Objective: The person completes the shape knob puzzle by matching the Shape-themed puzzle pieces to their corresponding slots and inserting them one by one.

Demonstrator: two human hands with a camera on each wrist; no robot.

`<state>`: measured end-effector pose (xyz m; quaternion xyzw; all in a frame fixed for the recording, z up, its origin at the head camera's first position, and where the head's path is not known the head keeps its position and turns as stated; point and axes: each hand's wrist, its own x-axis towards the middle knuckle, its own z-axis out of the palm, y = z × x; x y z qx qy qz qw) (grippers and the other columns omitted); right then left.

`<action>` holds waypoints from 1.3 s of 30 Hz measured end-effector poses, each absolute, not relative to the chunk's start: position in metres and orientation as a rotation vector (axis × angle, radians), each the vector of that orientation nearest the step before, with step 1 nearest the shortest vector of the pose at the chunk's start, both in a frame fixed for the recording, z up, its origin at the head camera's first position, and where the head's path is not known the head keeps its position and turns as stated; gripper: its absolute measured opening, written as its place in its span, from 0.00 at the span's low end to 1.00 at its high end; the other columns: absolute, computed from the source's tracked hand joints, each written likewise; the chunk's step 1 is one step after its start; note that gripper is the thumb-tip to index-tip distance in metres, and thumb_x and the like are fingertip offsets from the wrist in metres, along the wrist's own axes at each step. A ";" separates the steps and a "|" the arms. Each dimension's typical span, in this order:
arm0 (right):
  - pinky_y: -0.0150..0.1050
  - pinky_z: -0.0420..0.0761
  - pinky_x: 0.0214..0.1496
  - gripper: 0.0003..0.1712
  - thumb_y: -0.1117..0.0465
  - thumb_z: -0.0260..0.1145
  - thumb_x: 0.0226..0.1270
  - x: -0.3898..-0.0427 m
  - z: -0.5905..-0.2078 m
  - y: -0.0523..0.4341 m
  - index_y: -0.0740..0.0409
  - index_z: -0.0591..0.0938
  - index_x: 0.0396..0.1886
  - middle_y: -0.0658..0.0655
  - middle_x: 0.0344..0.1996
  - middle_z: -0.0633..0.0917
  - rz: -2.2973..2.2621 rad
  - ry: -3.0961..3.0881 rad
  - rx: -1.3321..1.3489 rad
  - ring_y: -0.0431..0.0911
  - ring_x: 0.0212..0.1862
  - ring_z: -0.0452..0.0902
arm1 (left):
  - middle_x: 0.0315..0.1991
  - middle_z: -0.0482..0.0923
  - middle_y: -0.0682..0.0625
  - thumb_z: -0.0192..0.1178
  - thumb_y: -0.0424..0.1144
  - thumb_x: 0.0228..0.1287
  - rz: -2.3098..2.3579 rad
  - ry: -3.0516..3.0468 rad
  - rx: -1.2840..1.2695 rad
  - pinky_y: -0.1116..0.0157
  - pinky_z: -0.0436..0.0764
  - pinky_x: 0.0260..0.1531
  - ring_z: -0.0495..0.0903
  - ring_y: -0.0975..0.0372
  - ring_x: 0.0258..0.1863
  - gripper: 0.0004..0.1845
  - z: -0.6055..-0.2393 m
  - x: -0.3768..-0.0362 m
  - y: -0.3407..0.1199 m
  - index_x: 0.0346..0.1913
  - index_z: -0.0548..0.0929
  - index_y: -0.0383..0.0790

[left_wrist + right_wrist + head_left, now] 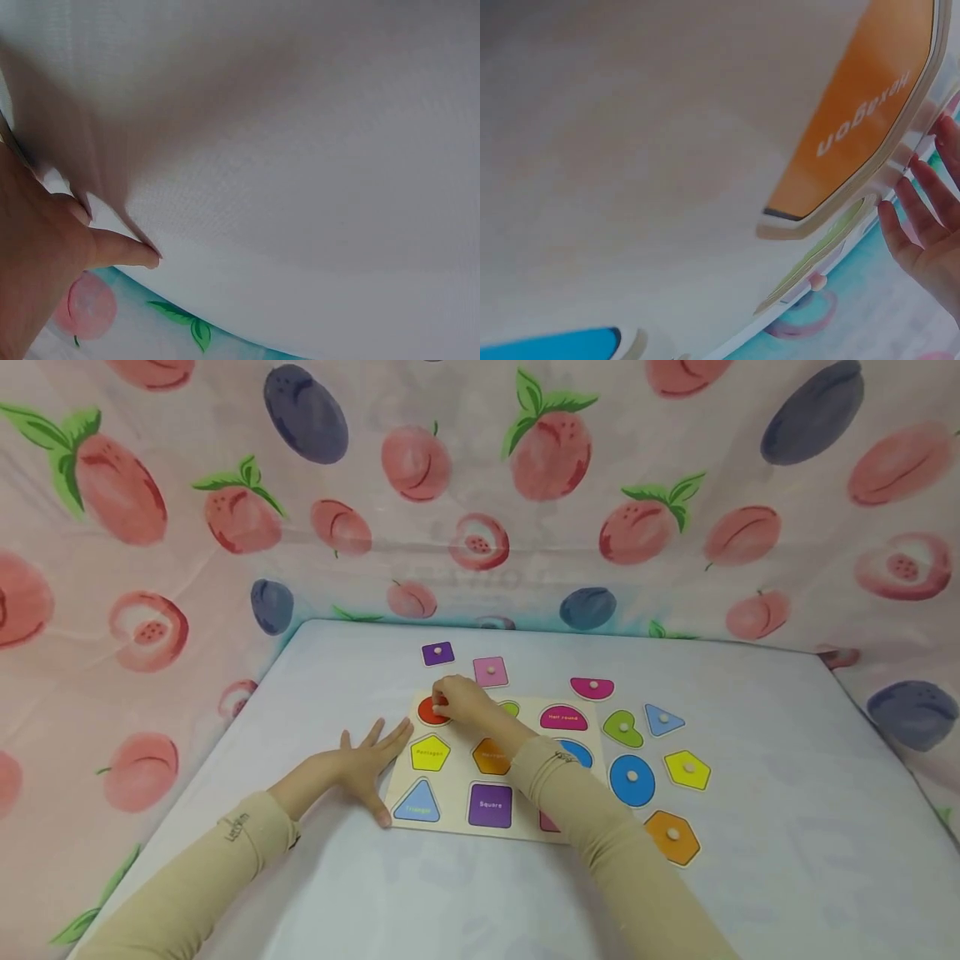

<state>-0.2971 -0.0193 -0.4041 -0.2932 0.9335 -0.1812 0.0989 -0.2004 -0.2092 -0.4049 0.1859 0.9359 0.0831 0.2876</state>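
Note:
A pale wooden puzzle board (pixel 459 785) lies on the table, with printed shape recesses in several colours. My right hand (pixel 467 700) reaches across it to the top left corner. Its thumb and fingers pinch the red rounded piece (pixel 429 713) from above, over the recess there; the fingers hide part of the red. On the board's left side, my left hand (pixel 362 768) lies spread on the table, thumb at the lower left corner and fingertips by the left edge. The left wrist view shows part of that hand (pixel 52 247) against the white cloth.
Behind the board lie a purple knobbed piece (pixel 447 648) and a pink one (pixel 482 680). To the right are a magenta half round (pixel 581 690), green heart (pixel 613 733), blue triangle (pixel 654 717), yellow pentagon (pixel 681 778), blue circle (pixel 622 785) and orange hexagon (pixel 660 823). A fruit-print curtain (pixel 375 568) stands behind.

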 end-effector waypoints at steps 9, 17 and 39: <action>0.31 0.74 0.44 0.06 0.61 0.63 0.66 -0.300 -0.396 -0.028 0.59 0.79 0.31 0.51 0.27 0.77 -0.460 2.764 -0.853 0.44 0.36 0.71 | 0.76 0.25 0.47 0.76 0.64 0.27 0.243 2.509 0.498 0.26 0.27 0.55 0.23 0.40 0.72 0.77 -0.400 -0.199 -0.210 0.75 0.32 0.44; 0.29 0.70 0.38 0.07 0.62 0.64 0.64 -0.300 -0.392 -0.028 0.57 0.77 0.27 0.50 0.25 0.75 -0.422 2.752 -0.812 0.43 0.36 0.70 | 0.76 0.23 0.49 0.75 0.65 0.25 0.194 2.510 0.473 0.26 0.28 0.56 0.22 0.42 0.73 0.78 -0.403 -0.200 -0.206 0.75 0.31 0.47; 0.39 0.71 0.65 0.16 0.60 0.67 0.62 -0.296 -0.383 -0.015 0.58 0.80 0.49 0.55 0.52 0.80 -0.414 2.610 -0.774 0.47 0.54 0.71 | 0.77 0.26 0.47 0.76 0.63 0.27 0.171 2.520 0.444 0.24 0.34 0.54 0.25 0.40 0.73 0.77 -0.400 -0.195 -0.199 0.75 0.34 0.46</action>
